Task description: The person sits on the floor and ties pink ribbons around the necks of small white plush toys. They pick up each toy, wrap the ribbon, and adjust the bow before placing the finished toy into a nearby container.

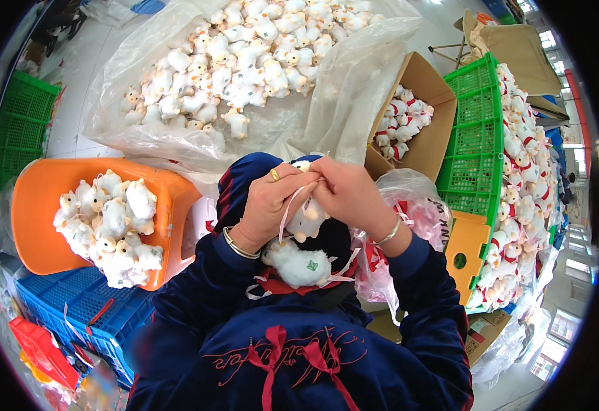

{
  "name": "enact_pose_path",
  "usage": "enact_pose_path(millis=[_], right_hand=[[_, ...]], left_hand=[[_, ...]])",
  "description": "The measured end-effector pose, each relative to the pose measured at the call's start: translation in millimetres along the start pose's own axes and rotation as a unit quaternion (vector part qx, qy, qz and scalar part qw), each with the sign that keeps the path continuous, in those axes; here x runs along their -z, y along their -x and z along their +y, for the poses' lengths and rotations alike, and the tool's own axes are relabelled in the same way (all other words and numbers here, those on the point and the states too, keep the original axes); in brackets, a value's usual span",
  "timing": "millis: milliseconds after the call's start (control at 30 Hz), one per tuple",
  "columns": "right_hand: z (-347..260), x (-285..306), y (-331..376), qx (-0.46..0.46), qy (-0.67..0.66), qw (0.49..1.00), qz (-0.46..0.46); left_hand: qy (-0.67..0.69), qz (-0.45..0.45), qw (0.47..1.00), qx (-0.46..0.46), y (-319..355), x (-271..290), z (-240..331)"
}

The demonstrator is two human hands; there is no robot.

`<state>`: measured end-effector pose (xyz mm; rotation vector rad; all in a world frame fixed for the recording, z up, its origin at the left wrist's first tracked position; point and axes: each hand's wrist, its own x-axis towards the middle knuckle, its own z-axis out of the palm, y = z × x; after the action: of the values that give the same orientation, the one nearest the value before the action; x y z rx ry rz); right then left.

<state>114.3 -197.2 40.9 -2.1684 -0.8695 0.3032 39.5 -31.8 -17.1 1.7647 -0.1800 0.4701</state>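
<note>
Left hand (pixel 266 205): closed in a pinch on a pale ribbon (pixel 287 211) at the neck of a small white plush lamb (pixel 308 220); a ring is worn on one finger and a bangle at the wrist.
Ribbon: one thin strand is seen running down from the left fingers beside the toy; its upper end is hidden between the two hands.
Plush lamb in work: held up over the lap, between and just under both hands, upright, with short tan feet hanging; the face is mostly covered by the fingers.
Right hand (pixel 346 194): closed on the top of the same lamb and on the ribbon, fingertips touching those of the left hand; a bangle is worn at the wrist.
Technique, judged: the toy is best kept steady by one hand while the ribbon is drawn snug by the other; tension should be even, so that the neck pile is not bunched. Loose ends are best kept clear of the feet.
Second lamb (pixel 299 264): lying on its side on the lap, just below the hands, with a small green tag and loose ribbon about it.
Look of the toy: fluffy white pile, rounded body, small and soft; easy squashing under a firm grip is expected.
</note>
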Motion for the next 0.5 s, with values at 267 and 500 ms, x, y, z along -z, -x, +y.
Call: enact_pose_path(millis=[267,500], right_hand=[[17,39,-3,-0.126,-0.246,0.949,-0.152],[15,30,-2,-0.127,-0.311,0.932,-0.134]], left_hand=[[-0.009,-0.002,1.000,0.010,6,7,4],[-0.014,0.008,1.000,0.024,3,6,7]])
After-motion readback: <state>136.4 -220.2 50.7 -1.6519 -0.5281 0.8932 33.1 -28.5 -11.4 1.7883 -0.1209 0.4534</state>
